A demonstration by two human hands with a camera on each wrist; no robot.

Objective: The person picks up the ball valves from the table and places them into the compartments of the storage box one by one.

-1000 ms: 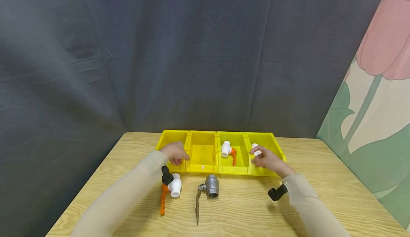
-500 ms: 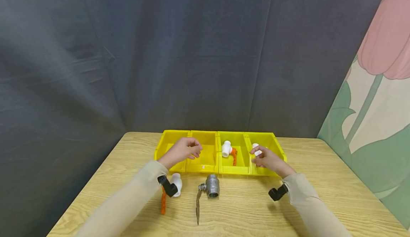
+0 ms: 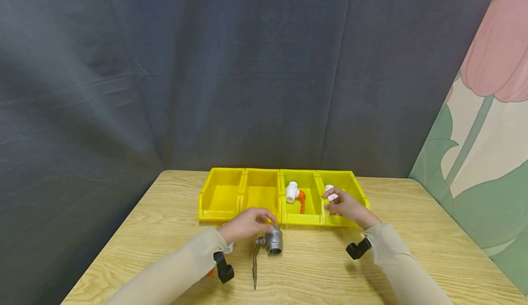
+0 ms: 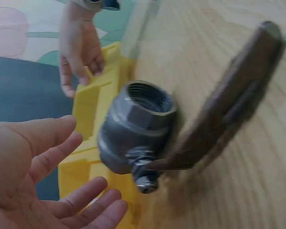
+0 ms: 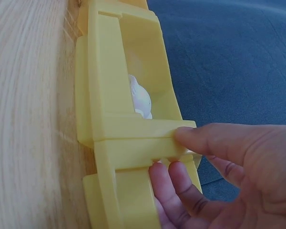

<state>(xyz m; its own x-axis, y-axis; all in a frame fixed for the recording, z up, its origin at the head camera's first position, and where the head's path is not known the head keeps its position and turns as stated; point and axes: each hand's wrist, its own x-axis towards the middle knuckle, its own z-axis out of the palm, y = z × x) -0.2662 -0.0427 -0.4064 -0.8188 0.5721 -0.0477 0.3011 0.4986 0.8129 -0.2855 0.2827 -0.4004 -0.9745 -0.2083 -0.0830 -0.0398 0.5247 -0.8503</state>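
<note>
A grey metal ball valve (image 3: 274,241) with a long lever (image 4: 224,105) lies on the table. My left hand (image 3: 250,223) reaches over it, its fingers apart and holding nothing. In the left wrist view the valve sits just beyond those fingertips. My right hand (image 3: 347,206) pinches the wall (image 5: 143,143) between the two rightmost yellow bins, thumb on one side and fingers on the other. A white valve with an orange handle (image 3: 302,200) lies in the bin second from the right. Behind my right fingers, a white piece (image 3: 329,188) shows in the rightmost bin.
Several yellow bins (image 3: 222,215) stand in a row at the back of the wooden table (image 3: 313,268). Another white valve (image 3: 228,248) with an orange handle lies mostly hidden under my left forearm. A dark curtain (image 3: 247,76) hangs behind.
My left hand has come out of the leftmost bin, passed over the neighbouring bin and come down to the metal ball valve. The right hand stays where it was.
</note>
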